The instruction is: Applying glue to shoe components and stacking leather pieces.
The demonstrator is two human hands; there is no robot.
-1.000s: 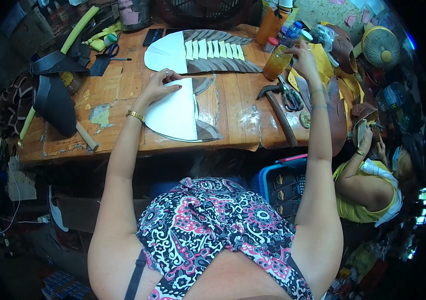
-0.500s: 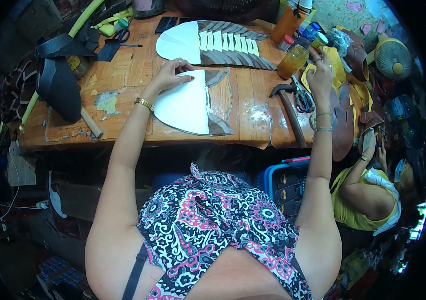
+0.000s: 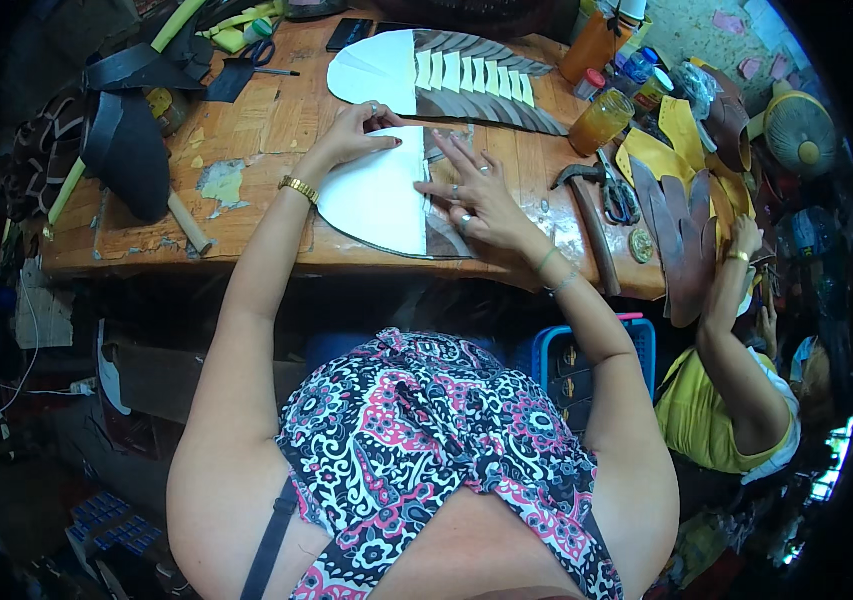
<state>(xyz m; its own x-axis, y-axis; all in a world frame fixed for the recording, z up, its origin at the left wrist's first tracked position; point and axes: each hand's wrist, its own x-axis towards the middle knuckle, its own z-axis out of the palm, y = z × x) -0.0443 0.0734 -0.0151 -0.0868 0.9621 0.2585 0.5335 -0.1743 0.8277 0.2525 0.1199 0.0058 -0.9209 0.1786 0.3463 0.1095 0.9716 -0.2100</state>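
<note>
A white half-round sheet [image 3: 371, 200] lies on the wooden table in front of me, with brown pieces [image 3: 443, 232] along its straight right side. My left hand [image 3: 366, 135] grips the sheet's far edge, its thumb on top and its fingers bent at the rim. Over the brown pieces, my right hand [image 3: 474, 195] is spread, its fingertips touching down near the sheet's straight side and nothing held in it. Just beyond lies another white rounded sheet [image 3: 371, 75], from which overlapping brown strips [image 3: 491, 105] and a row of cream pieces [image 3: 461, 75] run rightward.
To the right are a hammer [image 3: 596, 225], scissors [image 3: 618, 200], a jar of amber stuff [image 3: 601, 122] and brown leather pieces [image 3: 681, 225]. A co-worker's hand [image 3: 744, 238] reaches in beside these. On the left stand a black shoe form [image 3: 126, 160] and a wooden handle [image 3: 189, 225].
My right hand has come leftward from beside the amber jar onto the brown pieces. My left hand stays on the sheet. The co-worker's hand has moved up to the leather pieces.
</note>
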